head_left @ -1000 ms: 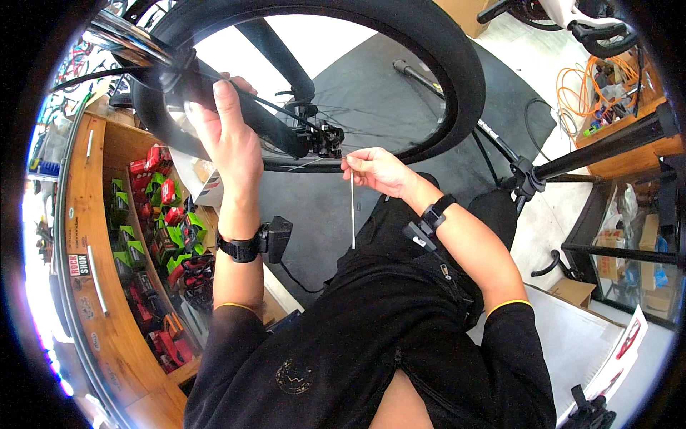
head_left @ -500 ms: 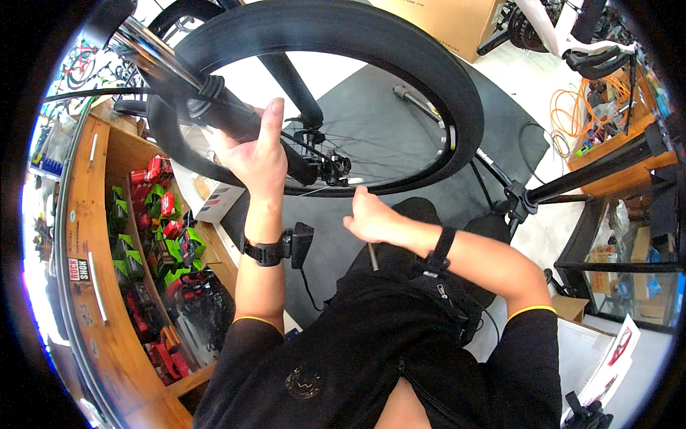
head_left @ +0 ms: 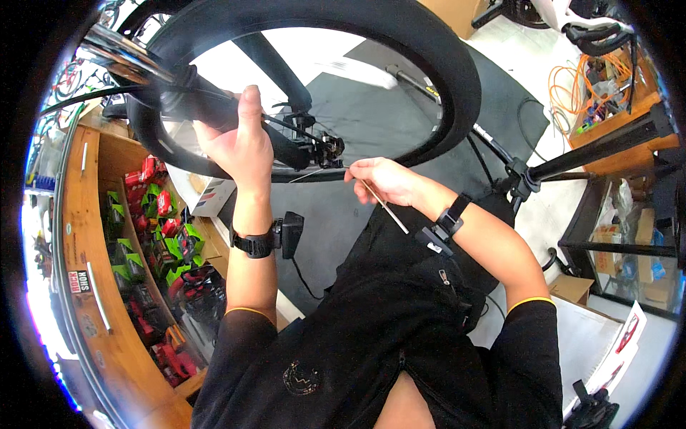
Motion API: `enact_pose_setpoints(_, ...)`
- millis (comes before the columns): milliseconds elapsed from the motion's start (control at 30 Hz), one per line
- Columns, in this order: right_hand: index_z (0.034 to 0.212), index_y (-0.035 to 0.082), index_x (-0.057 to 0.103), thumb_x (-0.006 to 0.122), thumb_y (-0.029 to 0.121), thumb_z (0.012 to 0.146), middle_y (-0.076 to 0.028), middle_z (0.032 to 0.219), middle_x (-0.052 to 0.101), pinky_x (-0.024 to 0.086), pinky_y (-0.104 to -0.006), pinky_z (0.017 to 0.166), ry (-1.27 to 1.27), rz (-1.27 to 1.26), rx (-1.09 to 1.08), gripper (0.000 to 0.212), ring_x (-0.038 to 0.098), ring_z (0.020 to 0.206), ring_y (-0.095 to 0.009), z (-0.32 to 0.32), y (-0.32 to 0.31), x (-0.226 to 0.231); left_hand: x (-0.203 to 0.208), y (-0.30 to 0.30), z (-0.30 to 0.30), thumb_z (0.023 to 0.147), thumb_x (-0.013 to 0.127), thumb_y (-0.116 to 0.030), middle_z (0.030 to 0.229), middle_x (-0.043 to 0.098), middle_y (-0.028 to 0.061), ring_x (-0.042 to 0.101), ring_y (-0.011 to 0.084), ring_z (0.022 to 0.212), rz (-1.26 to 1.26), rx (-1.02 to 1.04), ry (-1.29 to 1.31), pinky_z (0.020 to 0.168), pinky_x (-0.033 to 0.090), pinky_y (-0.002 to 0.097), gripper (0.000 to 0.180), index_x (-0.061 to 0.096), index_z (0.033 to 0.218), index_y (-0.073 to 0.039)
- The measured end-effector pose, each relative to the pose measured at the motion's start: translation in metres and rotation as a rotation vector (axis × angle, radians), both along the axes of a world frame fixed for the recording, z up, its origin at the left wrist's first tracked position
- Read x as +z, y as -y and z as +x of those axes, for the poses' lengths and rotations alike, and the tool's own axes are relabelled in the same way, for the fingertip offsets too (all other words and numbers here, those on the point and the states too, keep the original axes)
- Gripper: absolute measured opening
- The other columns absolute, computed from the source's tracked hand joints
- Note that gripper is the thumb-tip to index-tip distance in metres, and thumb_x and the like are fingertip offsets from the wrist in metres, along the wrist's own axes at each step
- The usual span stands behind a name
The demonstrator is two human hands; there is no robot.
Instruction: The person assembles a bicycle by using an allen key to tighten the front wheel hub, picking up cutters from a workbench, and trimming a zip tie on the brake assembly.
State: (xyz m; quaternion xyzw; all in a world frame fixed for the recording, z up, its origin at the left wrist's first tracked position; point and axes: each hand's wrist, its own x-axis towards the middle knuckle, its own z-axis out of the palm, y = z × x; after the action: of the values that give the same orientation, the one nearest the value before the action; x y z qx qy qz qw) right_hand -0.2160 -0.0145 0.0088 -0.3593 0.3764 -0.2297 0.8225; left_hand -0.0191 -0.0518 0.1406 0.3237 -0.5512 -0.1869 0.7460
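Note:
A bicycle's front wheel [head_left: 457, 86] with a black tyre fills the upper part of the view, its spokes blurred. My left hand [head_left: 239, 146] is wrapped round the black fork leg [head_left: 211, 111], thumb pointing up and palm partly showing. Just right of the fork's lower end is a disc brake caliper [head_left: 329, 150]. Close to the caliper, my right hand [head_left: 382, 180] is closed on a thin silver rod that looks like a hex key [head_left: 389, 213]. The rod's free end slants down toward my lap; its other end is hidden by my fingers.
At left, a wooden cabinet [head_left: 89, 214] holds several red and green packages [head_left: 168, 207]. A black stand arm [head_left: 593, 150] runs in from the right. Orange cable [head_left: 572, 89] lies beyond it, and a cardboard box [head_left: 572, 288] sits lower right. A dark mat [head_left: 493, 107] covers the floor.
The wheel and fork appear shifted slightly left and up in view. My right hand has turned, showing more of the silver rod. A white blur now appears inside the wheel.

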Motion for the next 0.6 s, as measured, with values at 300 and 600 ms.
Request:
enact_pose_setpoints(300, 0.095, -0.003, 0.063, 0.053, 0.014, 0.096, -0.007, 0.080, 0.065, 0.055, -0.0257, 0.061, -0.242, -0.298, -0.112, 0.019, 0.066, 0.068, -0.014, -0.003, -0.009, -0.024, 0.000, 0.000, 0.006, 0.086, 0.070, -0.006, 0.081, 0.058, 0.0031, 0.056, 0.0092, 0.064, -0.011, 0.002, 0.059, 0.055, 0.045, 0.0212, 0.023, 0.053, 0.101, -0.002)
enact_pose_setpoints(600, 0.097, -0.006, 0.063, 0.052, 0.012, 0.096, -0.009, 0.084, 0.068, 0.056, -0.0274, 0.064, -0.039, -0.436, -0.312, 0.020, 0.069, 0.074, -0.015, 0.029, -0.013, -0.042, 0.008, -0.005, -0.006, 0.091, 0.066, -0.013, 0.073, 0.059, 0.0034, 0.055, 0.0117, 0.063, 0.018, 0.049, 0.048, 0.060, 0.045, 0.0242, 0.017, 0.053, 0.092, -0.004)
